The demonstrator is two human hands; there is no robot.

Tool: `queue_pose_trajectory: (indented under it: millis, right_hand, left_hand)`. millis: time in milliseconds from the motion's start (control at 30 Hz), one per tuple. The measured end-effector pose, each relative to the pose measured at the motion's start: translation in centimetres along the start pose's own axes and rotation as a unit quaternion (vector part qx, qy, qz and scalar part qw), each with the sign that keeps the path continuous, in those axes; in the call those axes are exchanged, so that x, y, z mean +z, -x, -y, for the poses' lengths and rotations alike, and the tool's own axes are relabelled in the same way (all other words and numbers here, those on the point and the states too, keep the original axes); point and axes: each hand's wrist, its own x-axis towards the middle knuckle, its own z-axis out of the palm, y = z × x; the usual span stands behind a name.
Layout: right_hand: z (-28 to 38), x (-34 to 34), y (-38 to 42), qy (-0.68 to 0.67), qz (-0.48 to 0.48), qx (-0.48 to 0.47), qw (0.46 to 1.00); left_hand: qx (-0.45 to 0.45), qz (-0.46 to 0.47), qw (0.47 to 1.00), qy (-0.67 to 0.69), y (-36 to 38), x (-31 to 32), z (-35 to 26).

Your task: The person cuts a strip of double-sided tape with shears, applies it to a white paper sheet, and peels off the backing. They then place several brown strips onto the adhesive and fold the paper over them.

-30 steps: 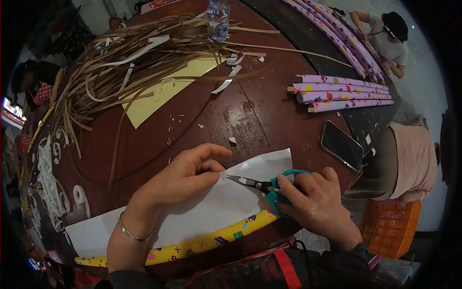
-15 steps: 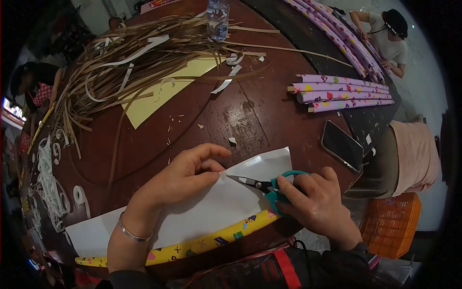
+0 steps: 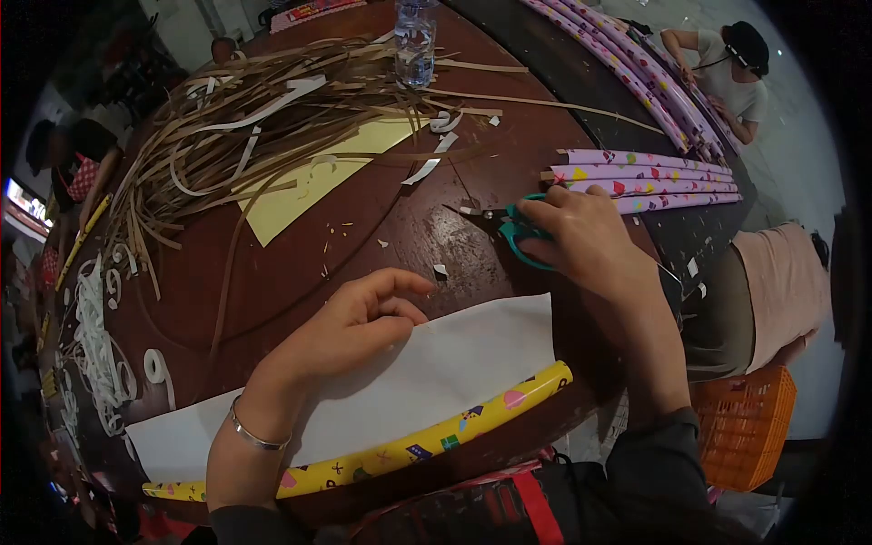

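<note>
Presently, left hand [image 3: 354, 318], half-curled, rests on the yellow-printed wrapping sheet [image 3: 436, 372] atop the table [image 3: 490, 272], pinch indeterminable; right hand [image 3: 586, 236] grasps teal-handled scissors [image 3: 490, 215] beyond the sheet's far edge. Likely step: sheet-steadying; next calls for scissor control.

The right hand [image 3: 581, 236] conceals part of the handles of the scissors [image 3: 510, 238]. At the near edge of the bench [image 3: 500, 277], the left forearm [image 3: 243, 463] obscures a section of the yellow roll [image 3: 436, 442]. Brown strips [image 3: 263, 123] partly cover the yellow sheet [image 3: 313, 193]. The bottle [image 3: 415, 50] is truncated by the upper picture edge. Mid-bench scraps [image 3: 328, 245] are too small to identify.
</note>
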Motion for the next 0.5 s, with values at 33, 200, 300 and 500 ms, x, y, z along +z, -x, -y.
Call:
queue_pose_trajectory:
  millis: [33,200,300,500]
  right_hand:
    - [-0.3,0.5,-0.7,-0.021,0.013,-0.028,0.999]
    - [0.3,2.1,-4.0,-0.074,0.048,-0.04,0.995]
    - [0.2,3.0,-4.4,-0.094,0.032,-0.048,0.994]
    - [4.7,-1.8,-0.7,-0.085,-0.17,-0.091,0.978]
  left_hand:
    - [0.0,0.0,1.0,-0.001,0.0,0.0,0.0]
    - [-0.001,-0.03,1.0,-0.006,0.2,0.6,-0.3]
    - [-0.004,-0.038,0.999,0.003,0.1,0.7,-0.2]
    - [-0.027,-0.039,0.998,0.051,0.3,0.9,-0.5]
